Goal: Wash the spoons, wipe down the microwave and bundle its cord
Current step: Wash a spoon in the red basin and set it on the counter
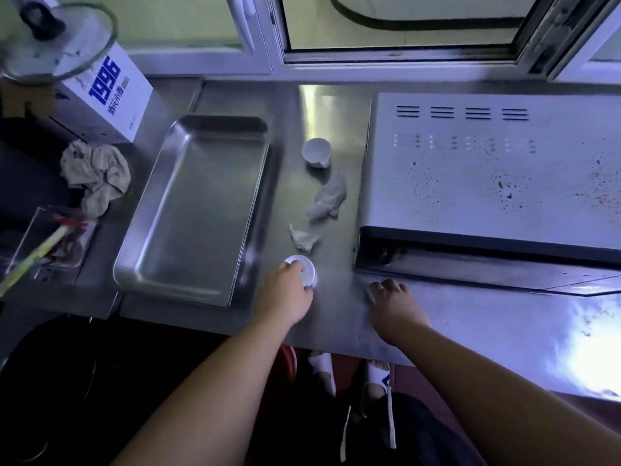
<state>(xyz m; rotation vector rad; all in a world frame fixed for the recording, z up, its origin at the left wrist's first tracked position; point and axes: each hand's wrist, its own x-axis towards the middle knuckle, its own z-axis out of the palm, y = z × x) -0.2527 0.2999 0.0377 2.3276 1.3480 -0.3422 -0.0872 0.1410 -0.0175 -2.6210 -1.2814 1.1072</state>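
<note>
A speckled, dirty silver microwave (487,169) sits on the right of the steel counter (336,314), its dark front facing me. My left hand (285,290) is closed around a small white cup (304,269) near the counter's front. My right hand (391,302) rests fingers-down on the counter just in front of the microwave's left corner, and something small and pale shows under its fingertips. A second white cup (316,152) stands farther back. Two crumpled white tissues (327,200) (302,238) lie between the cups. No spoons or cord are visible.
An empty steel tray (201,210) lies left of the cups. A crumpled grey rag (95,174), a white box with blue print (107,95), a glass lid (57,42) and a clear container with chopsticks (50,247) are at the left. Windows run behind the counter.
</note>
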